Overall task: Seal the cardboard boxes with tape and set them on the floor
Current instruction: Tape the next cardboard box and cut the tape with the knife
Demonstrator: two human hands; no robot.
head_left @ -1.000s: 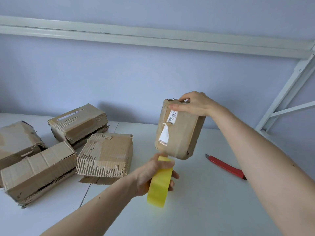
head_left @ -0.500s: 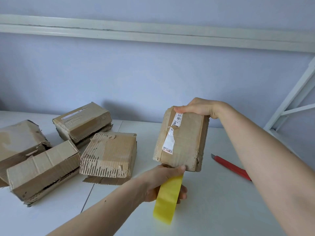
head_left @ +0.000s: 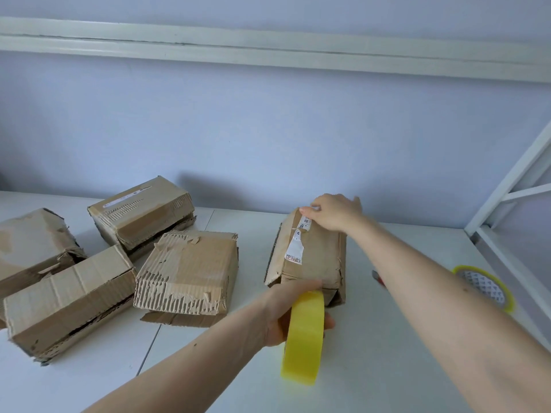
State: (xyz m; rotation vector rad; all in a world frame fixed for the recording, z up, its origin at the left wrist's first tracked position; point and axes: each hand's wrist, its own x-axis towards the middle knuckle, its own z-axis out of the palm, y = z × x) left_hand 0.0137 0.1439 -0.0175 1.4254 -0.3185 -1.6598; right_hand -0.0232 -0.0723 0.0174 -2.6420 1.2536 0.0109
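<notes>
A small worn cardboard box (head_left: 319,257) with white labels lies on the white table (head_left: 387,368), its far end under my right hand (head_left: 335,214), whose fingers curl over the box's top edge. My left hand (head_left: 286,314) grips a yellow roll of tape (head_left: 304,338) at the box's near end, thumb touching the box's near edge. Several other battered cardboard boxes lie to the left: one torn corrugated box (head_left: 187,269), one behind it (head_left: 140,213), and two at the far left (head_left: 68,296) (head_left: 32,245).
A second roll of tape (head_left: 484,286) lies at the right, partly hidden by my right forearm. A red cutter (head_left: 378,277) peeks out beside that forearm. A white metal frame (head_left: 507,219) stands at the table's right edge. A wall runs behind.
The box came down from the air and now rests on the table, laid flatter. My left hand with the yellow roll moved toward me along the box's near end.
</notes>
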